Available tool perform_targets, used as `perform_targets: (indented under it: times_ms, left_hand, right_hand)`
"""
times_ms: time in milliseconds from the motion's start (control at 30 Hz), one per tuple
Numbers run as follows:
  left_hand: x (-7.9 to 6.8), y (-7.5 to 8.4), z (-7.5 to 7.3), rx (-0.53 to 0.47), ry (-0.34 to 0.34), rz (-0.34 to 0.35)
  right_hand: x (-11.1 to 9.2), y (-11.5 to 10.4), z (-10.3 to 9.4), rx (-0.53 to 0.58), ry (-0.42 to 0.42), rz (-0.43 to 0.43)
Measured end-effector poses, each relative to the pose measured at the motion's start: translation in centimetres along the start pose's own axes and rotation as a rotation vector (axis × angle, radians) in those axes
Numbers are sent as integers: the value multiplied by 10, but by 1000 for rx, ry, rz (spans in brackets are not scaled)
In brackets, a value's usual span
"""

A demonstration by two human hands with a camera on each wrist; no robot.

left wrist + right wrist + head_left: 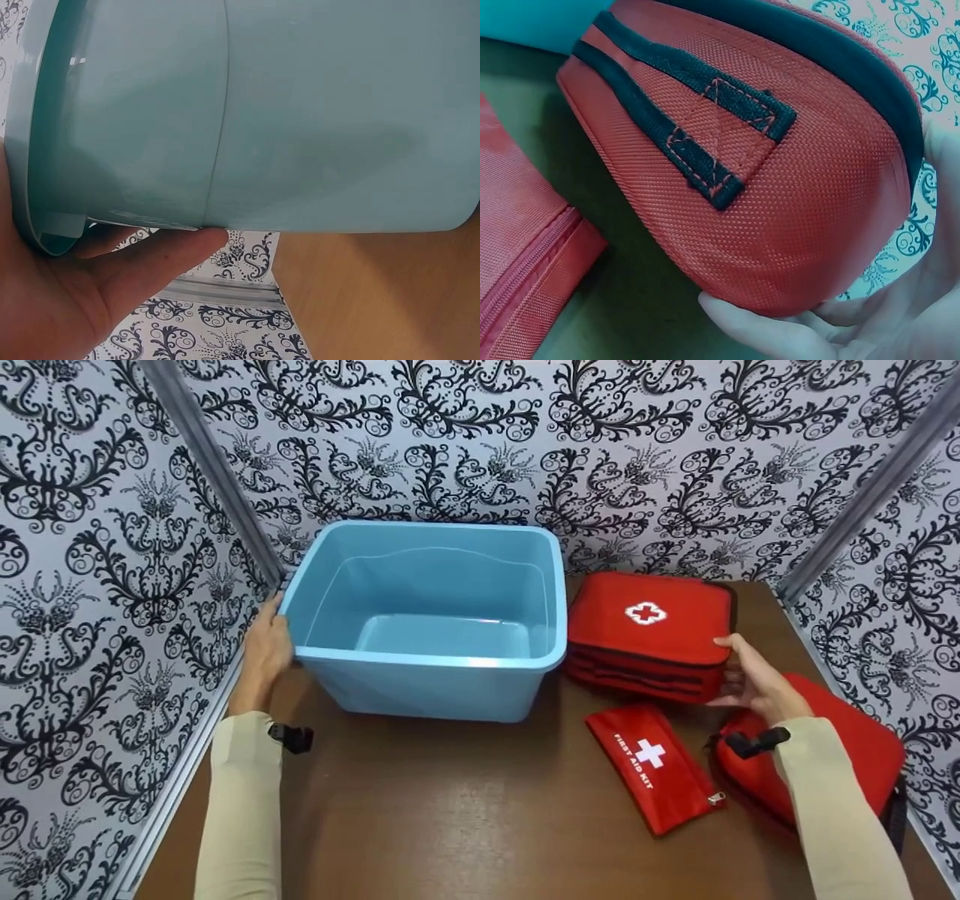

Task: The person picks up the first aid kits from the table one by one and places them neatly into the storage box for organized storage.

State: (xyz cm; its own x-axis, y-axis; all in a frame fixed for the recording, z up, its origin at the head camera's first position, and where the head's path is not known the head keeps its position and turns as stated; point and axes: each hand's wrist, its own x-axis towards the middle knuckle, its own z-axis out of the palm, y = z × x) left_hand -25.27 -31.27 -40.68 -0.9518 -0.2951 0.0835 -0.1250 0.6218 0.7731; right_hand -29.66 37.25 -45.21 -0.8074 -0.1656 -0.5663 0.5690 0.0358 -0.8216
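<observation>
At the left end of a blue plastic storage bin (420, 682), my left hand (268, 649) holds the side by the rim. A finger lies along the outer wall (337, 112) in the left wrist view; the other fingers are partly hidden. My right hand (757, 679) grips the right corner of a boxy red first aid bag (652, 619), thumb on the top edge and fingers low on the side. The right wrist view shows the bag's front (810, 172), with a black-edged handle strap (697, 127), and fingers at its lower edge.
A flat red first aid pouch (652, 765) with a zip lies in front of the bag. Another red case (847, 735) sits at the right, partly under my right forearm. Patterned walls (480, 450) enclose the brown table (420, 810) behind and at both sides.
</observation>
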Motion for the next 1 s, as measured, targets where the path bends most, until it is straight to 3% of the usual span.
perform_targets:
  times_ms: [267, 600, 1000]
  left_hand:
    - [1, 2, 0, 22, 3, 19]
    - [3, 6, -2, 32, -21, 6]
    - [0, 2, -2, 25, -37, 11]
  right_hand:
    - [-24, -8, 11, 20, -1, -53]
    - [-54, -25, 24, 151, 54, -167]
    - [-85, -48, 33, 245, 10, -271]
